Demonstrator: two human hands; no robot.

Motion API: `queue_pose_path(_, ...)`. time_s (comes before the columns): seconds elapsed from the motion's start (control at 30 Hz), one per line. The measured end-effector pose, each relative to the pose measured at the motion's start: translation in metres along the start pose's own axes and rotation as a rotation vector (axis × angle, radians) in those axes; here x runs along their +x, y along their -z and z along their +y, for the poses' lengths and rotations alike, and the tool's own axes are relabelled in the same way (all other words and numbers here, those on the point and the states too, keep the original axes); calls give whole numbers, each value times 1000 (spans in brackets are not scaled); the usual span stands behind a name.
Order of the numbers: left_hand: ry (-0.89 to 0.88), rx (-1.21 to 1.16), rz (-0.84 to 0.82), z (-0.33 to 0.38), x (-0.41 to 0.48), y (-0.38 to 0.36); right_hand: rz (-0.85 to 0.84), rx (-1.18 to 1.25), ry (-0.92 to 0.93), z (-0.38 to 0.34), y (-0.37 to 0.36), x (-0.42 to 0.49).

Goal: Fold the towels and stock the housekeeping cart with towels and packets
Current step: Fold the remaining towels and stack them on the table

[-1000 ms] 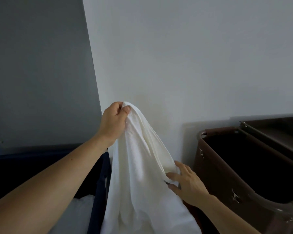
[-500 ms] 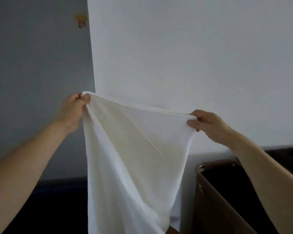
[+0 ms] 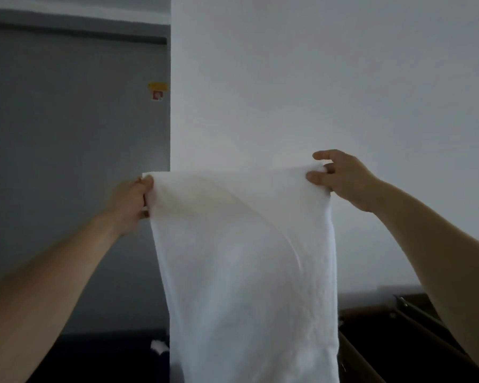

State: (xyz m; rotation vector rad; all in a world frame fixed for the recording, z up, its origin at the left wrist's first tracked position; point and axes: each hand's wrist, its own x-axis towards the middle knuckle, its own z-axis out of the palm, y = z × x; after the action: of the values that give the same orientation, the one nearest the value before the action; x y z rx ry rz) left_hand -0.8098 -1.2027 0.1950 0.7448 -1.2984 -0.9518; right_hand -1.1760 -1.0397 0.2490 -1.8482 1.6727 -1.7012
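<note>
Okay, both bare forearms reach up and forward from the bottom corners, holding a white towel (image 3: 246, 272) spread flat between them. Its top edge is pulled nearly straight and level. The cloth is thin and plain, with one soft curved crease running from upper left down toward the right side, and the lower end runs out of frame at the bottom. The left grip (image 3: 130, 200) is clamped on the top left corner, fingers curled round the bunched edge. The right grip (image 3: 340, 179) pinches the top right corner, thumb in front of the cloth, one finger sticking out loose above the edge. So the towel is up in the air, its body hanging below and between the grips. Behind it at lower right is a brown cart (image 3: 415, 341) with a dark open compartment. At lower left is a dark blue bin (image 3: 108, 355), with a scrap of white cloth (image 3: 158, 346) in it just beside the towel's left edge. Farther back is a white wall (image 3: 315, 78), with a grey wall (image 3: 67, 161) to its left. A small yellow and red sticker (image 3: 157, 91) sits on the grey wall near the corner, writing too blurred to read
</note>
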Motion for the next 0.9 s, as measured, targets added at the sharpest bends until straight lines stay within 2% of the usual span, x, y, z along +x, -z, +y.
queue_pose_path(0.13,-54,-14,62,-4,0,-13,152,102,15,6,3,-3)
queue_pose_path(0.27,-150,119,170,-9,4,-28,55,-184,-107,21,3,-12)
queue_pose_path(0.37,-202,200,202,-21,3,-39,152,-231,-66,24,16,-13)
queue_pose_path(0.47,-253,209,241,-24,6,-51,210,-118,-96,37,6,-19)
queue_pose_path(0.6,-213,220,214,-42,9,-54,64,33,-202,57,-1,-30)
queue_pose_path(0.77,-222,143,153,-48,8,-52,258,144,-148,66,-6,-29)
queue_pose_path(0.9,-246,196,152,-55,15,-49,310,96,-86,70,-13,-23)
